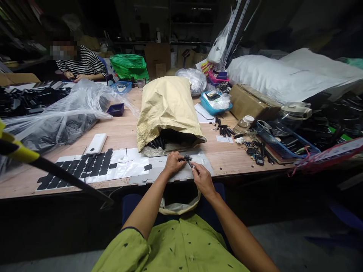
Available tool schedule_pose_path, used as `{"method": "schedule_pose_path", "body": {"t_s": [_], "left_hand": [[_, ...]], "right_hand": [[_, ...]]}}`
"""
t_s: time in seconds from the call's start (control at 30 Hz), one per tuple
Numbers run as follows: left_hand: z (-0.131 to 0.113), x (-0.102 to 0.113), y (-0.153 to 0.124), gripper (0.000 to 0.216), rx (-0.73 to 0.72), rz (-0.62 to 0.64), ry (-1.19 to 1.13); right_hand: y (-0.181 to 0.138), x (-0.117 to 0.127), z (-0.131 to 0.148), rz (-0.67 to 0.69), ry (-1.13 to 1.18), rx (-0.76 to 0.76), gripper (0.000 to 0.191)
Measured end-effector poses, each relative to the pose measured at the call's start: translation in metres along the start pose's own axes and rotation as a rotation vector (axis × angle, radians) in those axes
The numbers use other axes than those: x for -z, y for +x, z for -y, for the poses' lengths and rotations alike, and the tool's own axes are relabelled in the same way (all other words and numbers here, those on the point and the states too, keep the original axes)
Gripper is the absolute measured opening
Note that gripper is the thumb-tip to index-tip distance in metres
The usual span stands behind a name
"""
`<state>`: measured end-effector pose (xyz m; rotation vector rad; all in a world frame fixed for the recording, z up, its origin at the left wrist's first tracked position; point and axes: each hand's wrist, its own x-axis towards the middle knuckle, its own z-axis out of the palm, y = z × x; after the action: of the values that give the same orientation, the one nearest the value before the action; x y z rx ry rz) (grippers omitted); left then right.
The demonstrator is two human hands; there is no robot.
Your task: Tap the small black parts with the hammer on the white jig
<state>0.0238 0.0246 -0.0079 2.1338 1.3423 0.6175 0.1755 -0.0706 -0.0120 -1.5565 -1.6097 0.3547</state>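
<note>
My left hand (pixel 173 163) and my right hand (pixel 203 179) meet at the table's front edge, fingers closed round a small black part (pixel 187 157). It has a rounded head and a short dark stem; its exact kind is too small to make out. The left fingers pinch one side, while the right thumb and fingertips grip the stem end. Just behind them a pale yellow sack (pixel 167 105) lies with its mouth toward me, dark pieces (pixel 157 141) showing inside. Below my hands, a second open sack (pixel 181 208) rests at my lap.
Left of my hands, a sheet of black stickers (pixel 99 164) lies beside a white power bank (pixel 96 144). Black pieces (pixel 224 130), a glass jar (pixel 244 124) and a blue basket (pixel 286 141) stand to the right. A yellow-black pole (pixel 56 170) crosses the left. A person in stripes (pixel 87 62) sits beyond.
</note>
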Motion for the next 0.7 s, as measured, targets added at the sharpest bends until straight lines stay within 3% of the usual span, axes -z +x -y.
{"method": "schedule_pose_path", "body": {"t_s": [0.2,0.4,0.5,0.7], "left_hand": [[-0.001,-0.002,0.001,0.018,0.019,-0.009,-0.016],[-0.005,-0.003,0.001,0.016,0.033,-0.026,-0.013],[-0.005,-0.002,0.000,0.016,0.035,-0.033,-0.010],[-0.005,0.002,0.000,0.018,0.024,0.014,0.003]], "right_hand": [[0.011,0.026,-0.028,-0.069,-0.187,-0.079,0.036],[0.036,0.061,-0.062,-0.099,-0.591,-0.327,0.036],[0.041,0.060,-0.068,-0.097,-0.696,-0.340,0.036],[0.039,0.044,-0.070,-0.179,-0.841,-0.226,0.034]]}}
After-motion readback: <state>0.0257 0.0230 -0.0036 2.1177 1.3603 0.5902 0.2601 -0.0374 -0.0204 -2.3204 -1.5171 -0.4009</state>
